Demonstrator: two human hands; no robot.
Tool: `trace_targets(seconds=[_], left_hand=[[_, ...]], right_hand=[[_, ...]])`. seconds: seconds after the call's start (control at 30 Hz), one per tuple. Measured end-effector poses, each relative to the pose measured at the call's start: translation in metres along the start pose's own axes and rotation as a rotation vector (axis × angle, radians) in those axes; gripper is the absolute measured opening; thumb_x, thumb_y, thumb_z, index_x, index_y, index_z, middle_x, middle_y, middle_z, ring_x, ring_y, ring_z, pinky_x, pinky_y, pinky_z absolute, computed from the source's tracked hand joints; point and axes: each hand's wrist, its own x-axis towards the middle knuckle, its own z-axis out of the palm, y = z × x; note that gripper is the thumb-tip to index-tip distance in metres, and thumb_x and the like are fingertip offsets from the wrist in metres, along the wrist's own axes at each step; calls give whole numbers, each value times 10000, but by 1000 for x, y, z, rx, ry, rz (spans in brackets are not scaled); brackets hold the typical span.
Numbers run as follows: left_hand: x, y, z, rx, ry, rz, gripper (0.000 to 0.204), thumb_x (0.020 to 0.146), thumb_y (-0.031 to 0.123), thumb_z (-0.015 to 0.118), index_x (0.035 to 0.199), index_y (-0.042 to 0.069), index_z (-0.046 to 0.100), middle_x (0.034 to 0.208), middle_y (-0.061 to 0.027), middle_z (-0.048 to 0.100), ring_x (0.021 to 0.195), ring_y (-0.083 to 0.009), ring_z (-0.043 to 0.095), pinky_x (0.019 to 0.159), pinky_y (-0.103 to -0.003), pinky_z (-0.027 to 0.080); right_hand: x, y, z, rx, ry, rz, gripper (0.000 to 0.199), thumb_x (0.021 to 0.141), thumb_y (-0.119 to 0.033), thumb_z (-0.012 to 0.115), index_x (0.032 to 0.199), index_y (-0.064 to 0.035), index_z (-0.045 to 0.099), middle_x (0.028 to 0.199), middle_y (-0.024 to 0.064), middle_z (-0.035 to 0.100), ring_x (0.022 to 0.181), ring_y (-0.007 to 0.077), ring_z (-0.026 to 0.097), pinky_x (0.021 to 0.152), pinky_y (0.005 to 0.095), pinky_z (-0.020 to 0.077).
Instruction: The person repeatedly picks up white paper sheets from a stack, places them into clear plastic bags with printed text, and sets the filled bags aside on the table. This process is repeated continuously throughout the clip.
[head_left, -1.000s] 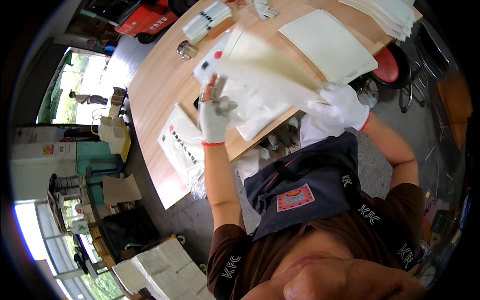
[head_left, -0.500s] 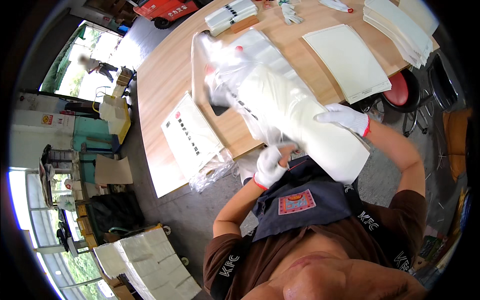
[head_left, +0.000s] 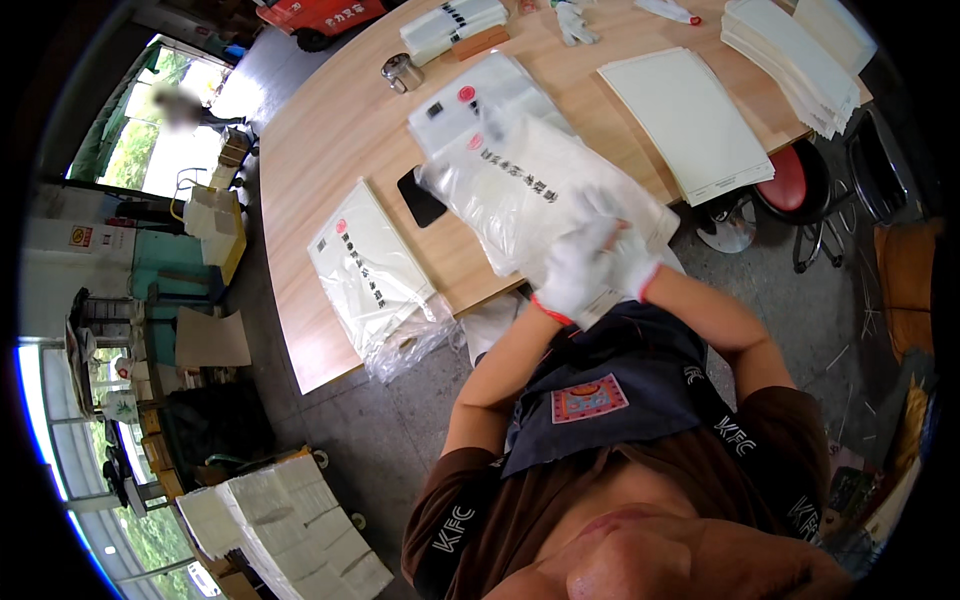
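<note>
Both gloved hands, left hand (head_left: pixel 572 275) and right hand (head_left: pixel 628 262), grip closed on the plastic bag (head_left: pixel 540 200), which stretches toward 11 o'clock

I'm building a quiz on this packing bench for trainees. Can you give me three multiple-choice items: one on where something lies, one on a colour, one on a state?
1. Where does the black phone lie?
A. on the wooden table, between two clear plastic bags
B. on the red stool
C. on the floor

2. What colour is the stool seat beside the table?
A. blue
B. red
C. yellow

3. How are the person's hands?
A. bare and resting on the apron
B. gloved, holding a metal cup
C. in white gloves, together on the clear plastic bag of white sheets

Answers:
1. A, the phone lies on the tabletop, left of the held bag and right of the flat bag.
2. B, the round seat is red.
3. C, left hand and right hand both wear white gloves and grip the bag's near end.
</note>
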Motion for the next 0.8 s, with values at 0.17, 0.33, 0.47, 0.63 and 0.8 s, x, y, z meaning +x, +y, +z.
trace_targets(seconds=[0.17, 0.33, 0.47, 0.63, 0.8], left_hand=[[-62, -27, 7, -35, 15, -124, 136, 789, 72, 629, 923, 84, 607, 816, -112, 643, 681, -288, 625, 596, -369, 491], [-121, -42, 11, 403, 1, 123, 194, 725, 64, 658, 897, 93, 576, 802, -67, 586, 663, -249, 567, 593, -383, 459], [-163, -80, -29, 462, 252, -366, 147, 688, 33, 626, 787, 104, 544, 746, -85, 549, 704, -273, 548, 590, -379, 437], [-219, -18, -28, 246, 263, -333, 266, 603, -12, 710, 703, 97, 488, 666, -81, 528, 561, -248, 542, 490, -340, 428], [-244, 6, -30, 119, 109, -409, 235, 636, 45, 713, 689, 102, 492, 670, -64, 531, 578, -238, 557, 482, -328, 422]], right_hand=[[-40, -29, -86, 145, -58, 207, 459, 797, -267, 587, 1195, -45, 537, 1201, 165, 539, 1147, 329, 483, 968, 414, 383], [-54, 30, -32, -97, -642, 611, 213, 864, -266, 526, 973, -86, 563, 732, 127, 628, 676, 313, 626, 590, 439, 480], [-63, 18, -45, -93, -515, 328, 223, 865, -276, 518, 928, -64, 546, 588, 116, 598, 519, 309, 602, 480, 453, 457], [-82, -9, -117, 12, -740, 250, 206, 824, -243, 513, 761, -61, 587, 574, 122, 606, 485, 292, 611, 467, 440, 465], [-140, -32, -120, -48, -788, 234, 313, 814, -296, 500, 629, -66, 605, 509, 127, 580, 424, 300, 571, 427, 454, 429]])
